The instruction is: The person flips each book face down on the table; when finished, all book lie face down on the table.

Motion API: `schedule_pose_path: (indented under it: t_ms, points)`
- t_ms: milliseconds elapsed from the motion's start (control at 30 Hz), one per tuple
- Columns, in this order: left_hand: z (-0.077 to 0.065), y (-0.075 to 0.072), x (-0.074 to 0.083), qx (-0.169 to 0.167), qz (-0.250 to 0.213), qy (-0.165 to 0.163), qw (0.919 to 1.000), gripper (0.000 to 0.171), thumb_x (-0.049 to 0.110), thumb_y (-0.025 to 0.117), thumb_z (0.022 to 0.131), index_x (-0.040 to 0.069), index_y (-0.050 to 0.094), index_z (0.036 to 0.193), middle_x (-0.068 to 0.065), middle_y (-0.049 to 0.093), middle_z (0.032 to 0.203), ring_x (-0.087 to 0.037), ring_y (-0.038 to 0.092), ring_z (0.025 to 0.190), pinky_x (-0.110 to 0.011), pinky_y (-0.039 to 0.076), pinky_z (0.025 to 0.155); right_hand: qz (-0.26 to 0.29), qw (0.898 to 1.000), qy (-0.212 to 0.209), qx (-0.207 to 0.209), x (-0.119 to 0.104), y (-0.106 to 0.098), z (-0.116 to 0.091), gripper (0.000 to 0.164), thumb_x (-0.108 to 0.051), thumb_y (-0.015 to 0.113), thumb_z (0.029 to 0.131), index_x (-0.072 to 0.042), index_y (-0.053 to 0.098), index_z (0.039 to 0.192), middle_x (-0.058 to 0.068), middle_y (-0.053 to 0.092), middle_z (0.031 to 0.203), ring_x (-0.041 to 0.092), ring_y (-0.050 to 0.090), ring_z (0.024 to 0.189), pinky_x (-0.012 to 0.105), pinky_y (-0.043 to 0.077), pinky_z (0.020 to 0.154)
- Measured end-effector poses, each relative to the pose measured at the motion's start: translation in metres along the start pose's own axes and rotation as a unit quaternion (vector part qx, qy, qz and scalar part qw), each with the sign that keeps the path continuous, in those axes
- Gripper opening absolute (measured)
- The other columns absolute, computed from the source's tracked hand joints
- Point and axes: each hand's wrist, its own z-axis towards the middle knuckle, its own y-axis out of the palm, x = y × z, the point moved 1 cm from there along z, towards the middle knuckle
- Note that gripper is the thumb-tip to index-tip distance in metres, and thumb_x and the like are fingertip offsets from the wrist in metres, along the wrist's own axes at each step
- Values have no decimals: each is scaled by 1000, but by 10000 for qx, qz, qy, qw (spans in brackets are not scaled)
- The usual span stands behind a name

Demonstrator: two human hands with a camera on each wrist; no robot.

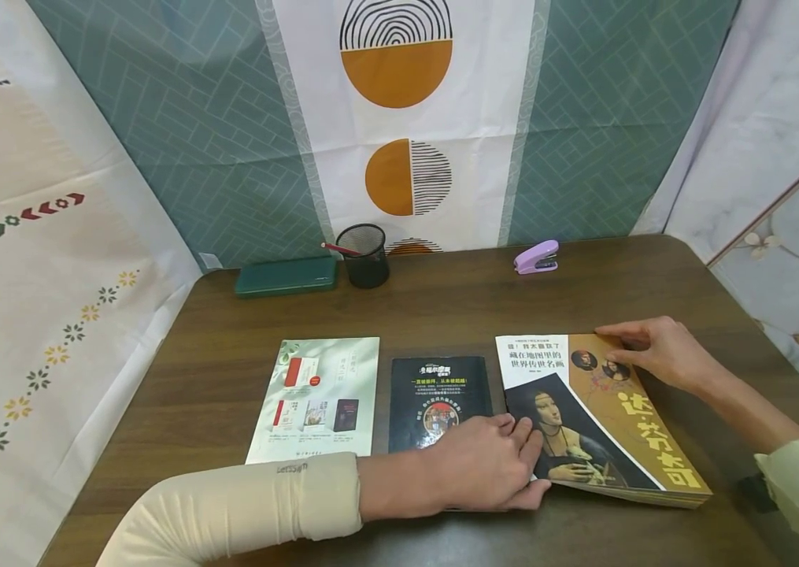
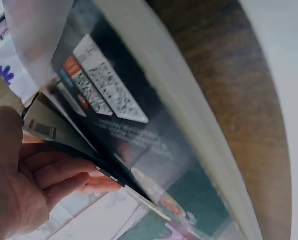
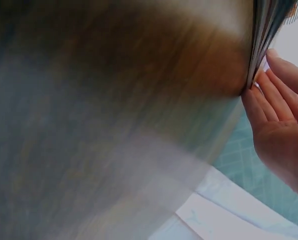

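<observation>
A thick art book [image 1: 647, 417] lies at the right of the row, its white, black and gold cover showing a painted portrait. My left hand [image 1: 477, 461] touches its left edge, the wrist crossing over a black-covered book [image 1: 434, 386]. In the left wrist view the fingers [image 2: 64, 175] rest along a book edge, beside a dark cover with printed codes [image 2: 111, 82]. At the far right edge of the art book, my right hand [image 1: 664, 354] touches it with extended fingers. The right wrist view shows those fingertips [image 3: 254, 102] at a book's corner.
A pale green book [image 1: 335, 394] lies left of the black one, partly behind my left sleeve. Along the back of the wooden table [image 1: 442, 307] stand a green case [image 1: 286, 277], a black mesh pen holder [image 1: 367, 268] with a red pencil, and a purple stapler [image 1: 536, 258].
</observation>
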Motion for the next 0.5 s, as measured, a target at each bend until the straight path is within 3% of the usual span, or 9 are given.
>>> schedule_pose_path:
  t_ms: [67,267,400,500]
  points:
    - [0,-3,-3,83,-21,-22,10000,56,48,40,110,8,74,131,-6,75,125,-12,74,108,-26,52,104,51,9999,-49,-88,1,0,-1,47,-9,81,95,6,67,137,32,67,131,50,67,119,43,60,88]
    - [-3,-14,-16,443,-501,-349,9972,47,41,48,110,7,73,132,-6,75,128,-14,74,113,-29,56,101,318,9986,-113,-416,7,-4,-6,47,-6,73,100,6,62,144,32,65,135,39,70,111,21,55,81]
    - [-3,-19,-24,735,-779,-544,9928,42,37,53,109,6,74,129,-4,77,123,-16,76,109,-30,59,94,399,9973,-221,-576,13,-9,-10,44,0,66,103,4,60,147,29,65,137,21,66,105,21,54,79]
    - [-4,-22,-28,678,-1026,-635,9904,41,34,53,110,6,73,132,-5,76,126,-16,75,111,-29,60,91,556,9953,-408,-683,19,-12,-14,45,7,62,103,5,58,148,30,64,138,11,64,103,22,54,78]
